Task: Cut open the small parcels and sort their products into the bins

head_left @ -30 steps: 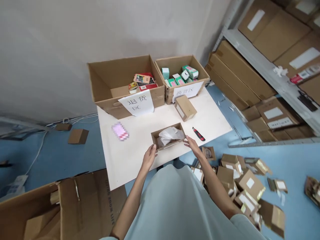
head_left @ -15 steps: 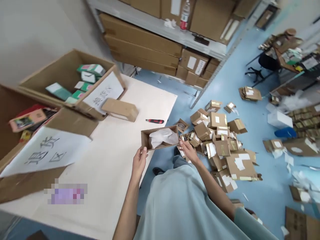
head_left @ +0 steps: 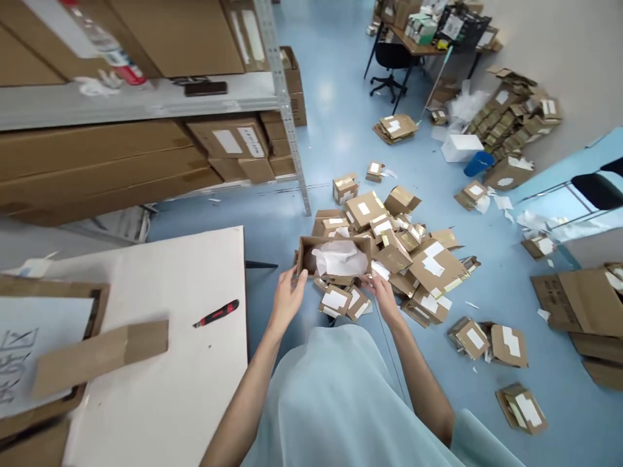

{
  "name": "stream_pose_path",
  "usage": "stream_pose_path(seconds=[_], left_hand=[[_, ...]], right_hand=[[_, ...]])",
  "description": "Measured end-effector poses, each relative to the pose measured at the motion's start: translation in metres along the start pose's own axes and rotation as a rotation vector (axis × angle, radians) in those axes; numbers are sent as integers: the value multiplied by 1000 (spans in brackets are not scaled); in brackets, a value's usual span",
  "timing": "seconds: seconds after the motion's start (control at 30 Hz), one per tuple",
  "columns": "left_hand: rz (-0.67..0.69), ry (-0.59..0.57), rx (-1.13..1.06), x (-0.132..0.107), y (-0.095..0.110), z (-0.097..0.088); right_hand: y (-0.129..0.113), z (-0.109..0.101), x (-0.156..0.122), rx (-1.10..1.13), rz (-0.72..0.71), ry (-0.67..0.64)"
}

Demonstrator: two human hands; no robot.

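Note:
I hold a small open cardboard box [head_left: 306, 253] with crumpled white paper [head_left: 341, 258] inside, out in front of me above the blue floor. My left hand [head_left: 288, 298] grips its left end, fingers curled on the edge. My right hand [head_left: 382, 292] grips its right end. The box is off the white table [head_left: 160, 363] and hangs over a heap of emptied small cardboard boxes [head_left: 409, 253] on the floor.
A red and black utility knife [head_left: 217, 313] and a closed brown box [head_left: 100, 353] lie on the table. A metal shelf [head_left: 146, 104] with large cartons stands at the left. More cartons and scraps are scattered at the right; a desk and chair [head_left: 389, 58] stand far back.
I have turned to the right and carried the box from the table out over the heap of boxes on the floor. Both hands kept their hold.

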State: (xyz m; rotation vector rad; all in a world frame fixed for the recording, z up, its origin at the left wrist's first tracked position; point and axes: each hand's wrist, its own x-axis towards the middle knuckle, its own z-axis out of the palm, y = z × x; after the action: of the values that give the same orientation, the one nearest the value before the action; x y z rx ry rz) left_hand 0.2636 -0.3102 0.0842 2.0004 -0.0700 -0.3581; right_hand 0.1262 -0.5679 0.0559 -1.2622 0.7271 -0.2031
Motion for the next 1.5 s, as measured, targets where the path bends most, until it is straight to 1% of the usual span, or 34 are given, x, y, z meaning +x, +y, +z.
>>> stream_pose_path(seconds=[0.07,0.13,0.2,0.23,0.27,0.3,0.33,0.37,0.43,0.5,0.6,0.63,0.7,0.8,0.93,1.07,1.17,1.27,1.33,1.4,1.5], left_hand=[[143,-79,-3,33,41,32],[307,-206,-40,58,80,61],[404,-335,-67,74,113,87],[431,-393,-75,78,124,97],[443,-449,-80,80,132,105],[444,-497,-84,81,136,111],[433,-537,-87,80,135,114],[411,-565,-89,78,131,115],[334,-570,-93,73,112,109],[227,-522,-104,67,85,97],[46,-427,-157,54,41,66],[-8,-390,-172,48,28,53],[-107,-321,-194,33,3,27],[-210,-189,-227,5,-31,-12],[-263,70,-313,-41,-73,-61],[-302,338,-446,-96,-113,-108],[-332,486,-514,-140,-140,-142],[-361,631,-556,-182,-168,-172],[-390,711,-570,-208,-184,-189],[-421,778,-578,-230,-198,-202],[-455,880,-611,-255,-210,-213]], right_hand=[[-23,-26,24,95,-51,87],[-46,-48,46,201,-162,211],[-64,-65,64,253,-270,342],[-70,-71,71,258,-295,392],[-73,-75,76,251,-298,430],[-73,-77,81,235,-282,454],[-70,-76,84,212,-256,463],[-64,-73,86,185,-225,459],[-48,-60,87,117,-147,419],[-27,-38,84,57,-54,346],[1,7,79,-42,55,180],[9,24,77,-74,76,109],[21,59,73,-144,112,-74],[32,112,66,-236,134,-309],[38,176,47,-347,116,-514],[45,233,15,-461,115,-691],[57,274,-11,-527,98,-799],[75,317,-37,-596,74,-912],[87,345,-53,-645,65,-988],[99,373,-68,-680,62,-1047],[114,417,-85,-709,85,-1146]])
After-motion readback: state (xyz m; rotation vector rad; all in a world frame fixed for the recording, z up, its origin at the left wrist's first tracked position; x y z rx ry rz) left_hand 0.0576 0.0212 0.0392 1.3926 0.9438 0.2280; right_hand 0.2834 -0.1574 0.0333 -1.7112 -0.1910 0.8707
